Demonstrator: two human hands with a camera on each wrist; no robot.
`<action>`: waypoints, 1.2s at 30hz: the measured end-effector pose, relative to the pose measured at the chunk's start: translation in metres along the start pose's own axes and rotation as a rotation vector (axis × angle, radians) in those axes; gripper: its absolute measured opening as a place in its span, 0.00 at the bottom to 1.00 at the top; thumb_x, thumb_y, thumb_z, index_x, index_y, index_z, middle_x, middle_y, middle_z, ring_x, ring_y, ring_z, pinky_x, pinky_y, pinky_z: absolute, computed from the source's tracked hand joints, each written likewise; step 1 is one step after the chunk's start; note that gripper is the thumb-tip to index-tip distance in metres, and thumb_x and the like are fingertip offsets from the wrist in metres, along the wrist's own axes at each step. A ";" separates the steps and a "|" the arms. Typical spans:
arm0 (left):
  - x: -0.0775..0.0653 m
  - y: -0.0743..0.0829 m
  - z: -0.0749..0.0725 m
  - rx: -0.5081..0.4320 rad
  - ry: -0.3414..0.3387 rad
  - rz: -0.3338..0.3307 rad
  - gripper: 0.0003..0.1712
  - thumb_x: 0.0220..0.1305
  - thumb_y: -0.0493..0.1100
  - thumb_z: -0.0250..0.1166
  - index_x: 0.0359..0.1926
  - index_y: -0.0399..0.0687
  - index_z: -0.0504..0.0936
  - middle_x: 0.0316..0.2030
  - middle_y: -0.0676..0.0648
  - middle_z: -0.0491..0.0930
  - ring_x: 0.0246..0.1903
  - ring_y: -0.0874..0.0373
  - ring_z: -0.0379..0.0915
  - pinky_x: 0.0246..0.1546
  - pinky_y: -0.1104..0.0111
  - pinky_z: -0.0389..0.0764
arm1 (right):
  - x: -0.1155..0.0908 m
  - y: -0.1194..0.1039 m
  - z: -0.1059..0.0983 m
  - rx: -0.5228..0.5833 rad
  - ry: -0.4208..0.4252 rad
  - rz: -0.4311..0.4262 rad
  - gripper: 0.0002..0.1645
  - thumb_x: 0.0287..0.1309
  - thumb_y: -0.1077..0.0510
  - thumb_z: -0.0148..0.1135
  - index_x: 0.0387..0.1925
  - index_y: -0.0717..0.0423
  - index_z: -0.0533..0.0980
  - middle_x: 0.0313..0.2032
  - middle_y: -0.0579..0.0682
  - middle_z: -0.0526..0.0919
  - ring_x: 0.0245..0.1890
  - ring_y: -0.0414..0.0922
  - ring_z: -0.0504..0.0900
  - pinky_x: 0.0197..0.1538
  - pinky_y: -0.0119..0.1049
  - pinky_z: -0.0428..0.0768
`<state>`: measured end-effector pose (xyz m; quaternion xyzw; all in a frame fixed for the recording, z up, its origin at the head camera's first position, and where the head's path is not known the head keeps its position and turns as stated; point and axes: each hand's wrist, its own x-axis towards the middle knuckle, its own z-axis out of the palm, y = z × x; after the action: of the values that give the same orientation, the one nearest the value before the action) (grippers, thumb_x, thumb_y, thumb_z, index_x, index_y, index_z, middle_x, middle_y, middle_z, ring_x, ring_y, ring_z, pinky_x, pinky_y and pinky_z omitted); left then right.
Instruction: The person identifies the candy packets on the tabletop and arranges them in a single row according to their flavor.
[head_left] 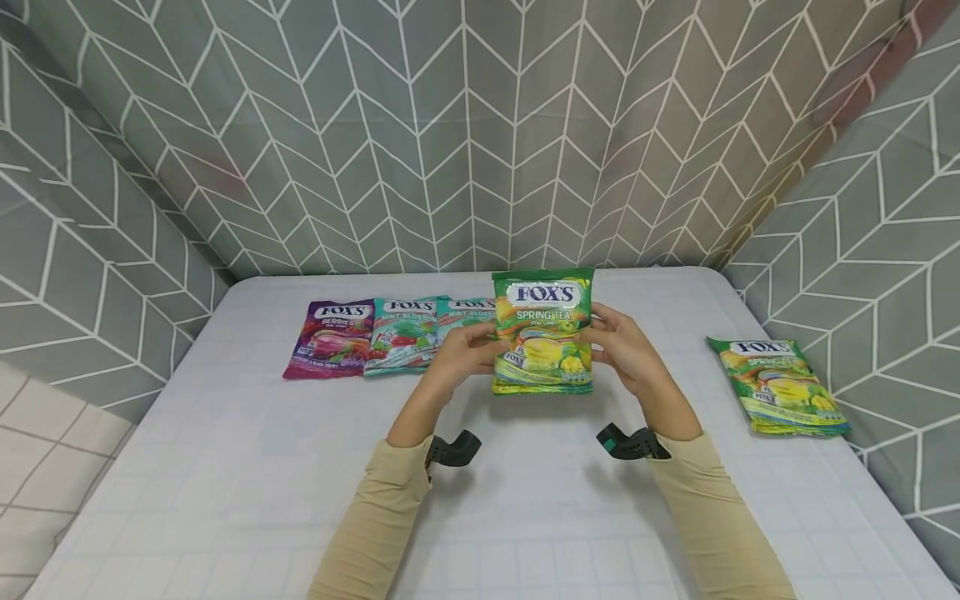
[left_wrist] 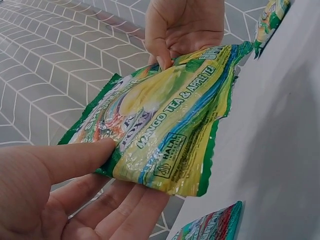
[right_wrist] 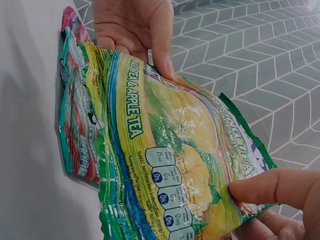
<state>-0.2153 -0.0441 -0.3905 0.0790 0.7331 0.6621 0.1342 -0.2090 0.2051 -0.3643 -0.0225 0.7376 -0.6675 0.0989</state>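
A green and yellow Fox's Spring Tea candy bag (head_left: 543, 333) is held up above the table, its printed front facing me. My left hand (head_left: 467, 357) pinches its left edge, thumb on the front and fingers behind. On the opposite edge my right hand (head_left: 624, 346) grips it the same way. In the left wrist view the left thumb presses the bag (left_wrist: 165, 115) near its corner, with the fingers spread underneath. The right wrist view shows the right thumb on the glossy front of the bag (right_wrist: 185, 165).
Left of the held bag, a purple Berries bag (head_left: 330, 340) and two teal Mint Blossom bags (head_left: 401, 337) lie in an overlapping row on the white table (head_left: 225, 467). Another Spring Tea bag (head_left: 780, 387) lies near the right edge. Grey patterned curtains (head_left: 465, 133) surround the table.
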 end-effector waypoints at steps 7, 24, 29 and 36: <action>0.001 -0.003 0.000 0.006 -0.005 0.020 0.21 0.65 0.42 0.65 0.57 0.39 0.78 0.45 0.39 0.82 0.36 0.54 0.82 0.39 0.62 0.82 | 0.000 -0.001 0.000 -0.020 0.007 0.007 0.38 0.62 0.67 0.53 0.72 0.62 0.54 0.62 0.63 0.70 0.53 0.48 0.76 0.49 0.36 0.78; 0.000 -0.003 0.003 0.046 0.017 -0.022 0.22 0.66 0.43 0.64 0.58 0.38 0.77 0.44 0.41 0.82 0.36 0.52 0.82 0.40 0.62 0.82 | 0.000 -0.002 0.001 -0.065 0.024 0.016 0.38 0.62 0.66 0.54 0.72 0.63 0.54 0.62 0.63 0.71 0.54 0.51 0.75 0.54 0.43 0.75; 0.001 -0.004 0.005 0.031 0.018 -0.034 0.23 0.65 0.43 0.65 0.59 0.39 0.76 0.45 0.41 0.82 0.37 0.51 0.82 0.40 0.62 0.82 | 0.000 -0.001 0.000 -0.060 0.027 0.025 0.38 0.62 0.66 0.54 0.72 0.62 0.54 0.62 0.63 0.70 0.55 0.52 0.75 0.57 0.47 0.72; 0.003 -0.005 0.010 0.098 0.024 -0.062 0.30 0.65 0.42 0.65 0.65 0.37 0.69 0.55 0.36 0.76 0.43 0.48 0.81 0.44 0.60 0.81 | 0.004 0.006 -0.003 -0.077 0.034 0.032 0.39 0.62 0.66 0.54 0.72 0.64 0.53 0.62 0.64 0.70 0.53 0.51 0.76 0.55 0.46 0.74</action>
<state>-0.2146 -0.0348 -0.3969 0.0549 0.7682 0.6220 0.1415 -0.2128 0.2084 -0.3700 -0.0032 0.7645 -0.6374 0.0961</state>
